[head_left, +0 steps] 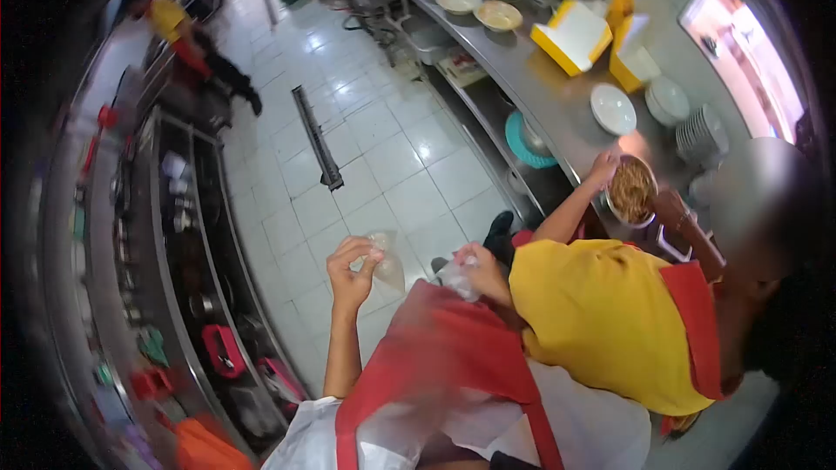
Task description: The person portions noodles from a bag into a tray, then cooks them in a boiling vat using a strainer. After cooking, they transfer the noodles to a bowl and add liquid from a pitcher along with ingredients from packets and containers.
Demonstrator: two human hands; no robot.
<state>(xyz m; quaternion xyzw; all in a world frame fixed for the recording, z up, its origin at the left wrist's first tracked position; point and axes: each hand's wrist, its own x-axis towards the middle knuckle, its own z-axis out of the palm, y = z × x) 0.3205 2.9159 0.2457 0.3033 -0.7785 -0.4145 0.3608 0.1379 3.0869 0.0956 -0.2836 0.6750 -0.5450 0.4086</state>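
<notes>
My left hand is raised over the tiled floor, its fingers pinched on a small clear plastic bag that hangs to the right of the fingertips. My right hand is closed on a crumpled translucent plastic bag, low in front of my red apron. The two hands are apart. What either bag holds is too blurred to tell.
Close on my right, a co-worker in yellow holds a bowl of food at the steel counter, which bears bowls, plates and yellow boxes. Shelves stand left. Another person is at the far left.
</notes>
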